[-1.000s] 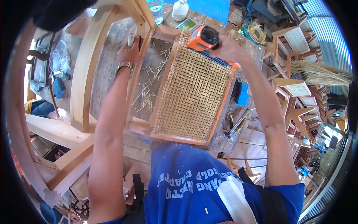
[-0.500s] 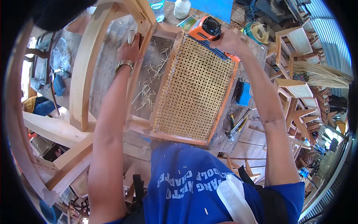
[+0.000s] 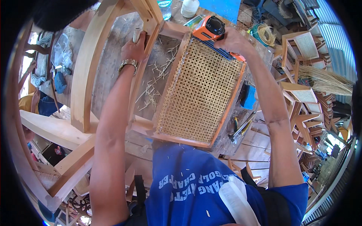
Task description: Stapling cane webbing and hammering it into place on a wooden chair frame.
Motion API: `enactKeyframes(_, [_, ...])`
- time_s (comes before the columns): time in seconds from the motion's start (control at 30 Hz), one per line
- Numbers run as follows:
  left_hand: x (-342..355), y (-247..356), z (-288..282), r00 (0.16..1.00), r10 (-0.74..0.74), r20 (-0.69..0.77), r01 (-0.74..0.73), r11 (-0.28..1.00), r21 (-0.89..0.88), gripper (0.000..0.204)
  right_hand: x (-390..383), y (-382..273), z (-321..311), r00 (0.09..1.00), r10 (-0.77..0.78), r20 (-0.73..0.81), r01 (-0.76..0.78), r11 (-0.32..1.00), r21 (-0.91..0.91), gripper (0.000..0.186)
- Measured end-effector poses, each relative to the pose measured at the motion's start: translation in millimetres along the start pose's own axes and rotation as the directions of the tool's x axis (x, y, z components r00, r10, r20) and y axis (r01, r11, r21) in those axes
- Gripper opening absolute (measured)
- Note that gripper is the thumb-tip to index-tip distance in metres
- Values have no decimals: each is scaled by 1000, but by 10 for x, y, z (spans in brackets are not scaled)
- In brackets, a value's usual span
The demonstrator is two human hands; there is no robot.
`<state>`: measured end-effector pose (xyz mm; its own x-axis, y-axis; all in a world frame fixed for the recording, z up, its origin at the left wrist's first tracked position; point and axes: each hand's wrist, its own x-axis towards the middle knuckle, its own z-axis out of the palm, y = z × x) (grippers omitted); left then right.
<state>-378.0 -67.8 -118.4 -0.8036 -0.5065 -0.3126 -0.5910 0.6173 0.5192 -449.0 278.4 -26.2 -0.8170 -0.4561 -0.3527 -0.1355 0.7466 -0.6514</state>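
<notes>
My right hand grips an orange-and-black pneumatic staple gun lying across the upper edge of a woven cane panel in a wooden frame. My left hand, wearing a metal watch, is closed on a pale rod-like piece beside the inner rail of a large unfinished wooden chair-like frame; exactly how it grips is partly hidden. Cane offcuts lie between that rail and the panel, on the worn workbench.
A water bottle, white bottle and blue sheet lie beyond. At right are hand tools, coiled cane and stacked chair frames. A person in yellow is at far left.
The staple gun and my right hand have shifted slightly upward along the panel. The view has shifted a little, and more of the other person shows at far left.
</notes>
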Motion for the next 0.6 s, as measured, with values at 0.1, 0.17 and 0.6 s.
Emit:
enactKeyframes(0.1, [-11, 17, 18, 1000, -6, -7, 6, 1000, 14, 80, -15, 1, -6, 1000, -8, 4, 7, 999, 40, 30])
enactKeyframes(0.17, [-4, 16, 11, 1000, -11, 1, 11, 1000, 12, 80, 6, 17, -13, 1000, -12, 14, 12, 999, 32, 30])
enactKeyframes(0.6, [-49, 30, -9, 1000, 6, -5, -6, 1000, -1, 86, 16, 53, 14, 1000, 15, -14, -16, 999, -49, 35])
